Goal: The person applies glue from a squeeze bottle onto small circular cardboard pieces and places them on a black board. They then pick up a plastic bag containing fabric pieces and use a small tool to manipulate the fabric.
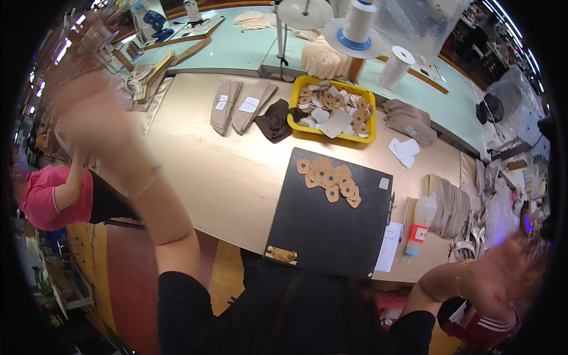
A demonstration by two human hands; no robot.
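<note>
My left hand (92, 109) is raised high at the far left, smeared by motion, so its fingers cannot be made out. At the lower right my right hand (500, 275) is lifted close to the picture's rim, also blurred, with its fingers hard to read. Neither hand touches the work surface. Between them lies a black board (331, 236) bearing an overlapping cluster of small tan leather-like pieces (327, 176) with dark round centres. Behind it stands a yellow basket (371, 137) filled with similar tan pieces and white ones.
Two bundles of beige cut pieces (225, 109) and a dark brown cloth (274, 121) lie left of the basket. A squeeze bottle (420, 222), a paper sheet (389, 245) and stacked beige pieces (448, 207) sit right of the board. Thread cones (395, 68) stand behind; a person in pink (44, 195) is at left.
</note>
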